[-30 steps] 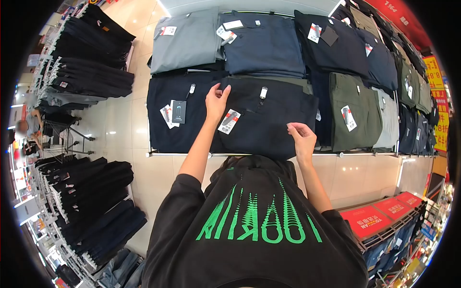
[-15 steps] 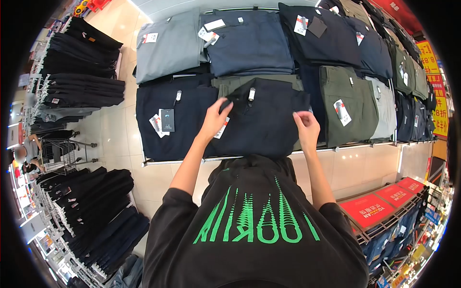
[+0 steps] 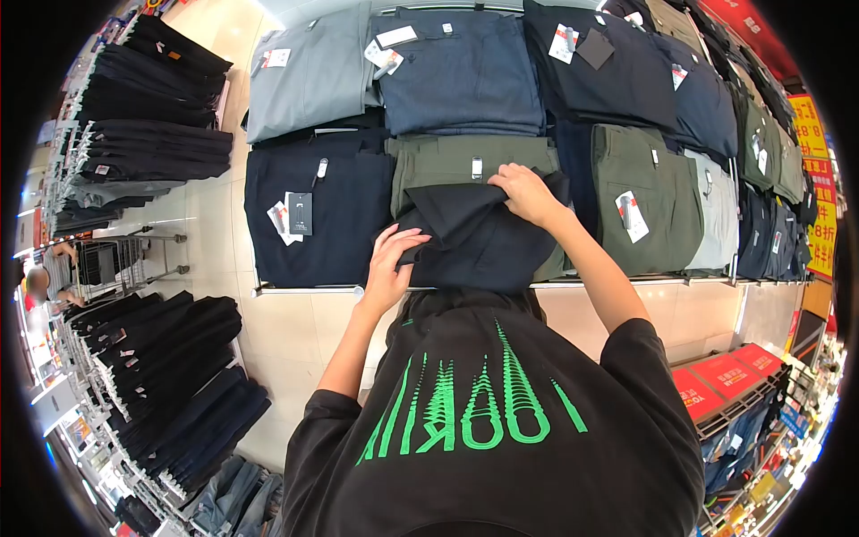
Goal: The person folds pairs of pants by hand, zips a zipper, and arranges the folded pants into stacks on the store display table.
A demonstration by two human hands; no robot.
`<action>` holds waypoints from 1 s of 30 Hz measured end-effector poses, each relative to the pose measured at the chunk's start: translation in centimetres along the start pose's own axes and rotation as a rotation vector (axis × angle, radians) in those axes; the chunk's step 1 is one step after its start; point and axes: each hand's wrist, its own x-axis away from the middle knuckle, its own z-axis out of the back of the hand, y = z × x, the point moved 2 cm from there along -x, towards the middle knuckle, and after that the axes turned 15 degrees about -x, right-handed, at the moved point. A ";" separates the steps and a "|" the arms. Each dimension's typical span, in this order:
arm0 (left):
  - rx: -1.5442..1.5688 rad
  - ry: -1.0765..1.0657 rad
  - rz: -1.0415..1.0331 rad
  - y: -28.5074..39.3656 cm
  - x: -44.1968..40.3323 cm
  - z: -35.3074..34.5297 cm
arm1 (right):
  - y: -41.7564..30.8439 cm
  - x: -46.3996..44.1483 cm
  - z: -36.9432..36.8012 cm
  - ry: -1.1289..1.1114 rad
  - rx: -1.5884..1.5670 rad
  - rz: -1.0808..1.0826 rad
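Observation:
Black trousers [image 3: 488, 242] lie partly folded over on a stack at the front edge of the display, their upper part turned toward me. My left hand [image 3: 391, 261] is closed on their left edge. My right hand [image 3: 526, 192] pinches the fabric at the top of the fold. Behind and under them, olive trousers [image 3: 429, 159] show, with a white clip tag at the waist. Dark navy trousers [image 3: 344, 210] with tags lie to the left of my left hand. To the right of my right hand are dark green trousers [image 3: 640, 201] with a white and red tag.
Grey trousers [image 3: 309, 80] and blue-grey trousers [image 3: 465, 80] form the back row. Racks of dark trousers [image 3: 161, 358] stand at the left, near a shopping cart [image 3: 148, 259] and a person [image 3: 61, 268]. A red-topped rack [image 3: 729, 380] stands at the lower right.
The black trousers have been folded over toward me, uncovering more of the olive pair. My right hand has moved left and up onto the fold; my left hand has come lower.

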 end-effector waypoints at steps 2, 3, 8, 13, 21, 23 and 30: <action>-0.035 0.060 -0.007 -0.3 0.5 0.4 | -0.9 0.7 -0.1 0.030 -0.026 0.021; -0.047 0.102 0.037 -0.4 0.7 0.7 | -1.6 1.2 0.1 0.028 -0.015 0.023; -0.034 0.266 0.245 -0.8 1.1 1.3 | -5.4 3.9 0.6 0.111 -0.024 0.080; 0.059 0.332 0.385 -0.6 1.0 0.5 | -6.3 5.7 -1.1 0.165 -0.046 0.071; -0.427 0.393 -0.145 5.3 -0.7 0.5 | -6.1 4.9 -0.6 0.136 -0.061 -0.085; -0.507 0.163 -0.205 7.9 -3.3 0.1 | -5.9 3.9 -0.2 0.092 -0.062 -0.113; -0.256 -0.286 -0.224 1.7 -10.3 -1.8 | -4.4 2.8 4.0 -0.026 -0.384 -0.182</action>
